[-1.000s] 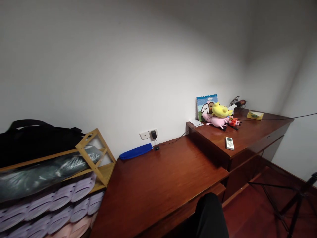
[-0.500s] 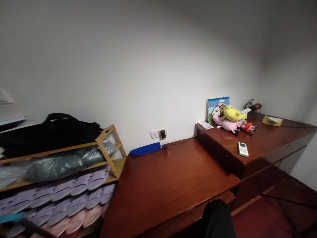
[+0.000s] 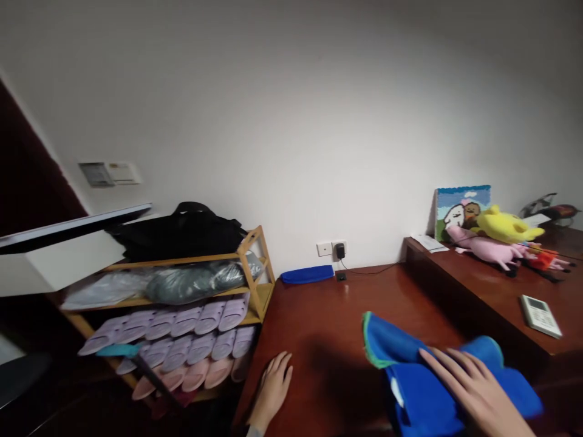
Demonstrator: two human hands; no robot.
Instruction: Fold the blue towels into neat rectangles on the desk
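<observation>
A bunched blue cloth (image 3: 423, 394) with green edging is in my right hand (image 3: 483, 388), whose fingers lie across its top while the thumb is out of sight. A small white patch shows on the cloth's left side. The cloth is over the right front part of the reddish-brown wooden desk (image 3: 310, 315). By the desk's left edge, my left hand (image 3: 273, 385) is palm down and holds nothing, its fingers stretched out and the thumb a little apart. A folded dark-blue cloth strip (image 3: 307, 275) lies at the back of the desk against the wall.
To the left stands a wooden rack (image 3: 255, 291) with purple slippers (image 3: 209, 315), plastic-wrapped items and a black bag (image 3: 182, 233). A raised cabinet on the right bears plush toys (image 3: 505, 224) and a white remote (image 3: 541, 315). A black adapter (image 3: 339, 250) is plugged into the wall.
Both my hands have come into view, the right one with the blue cloth. The view has swung left, so the rack and desk appear farther right.
</observation>
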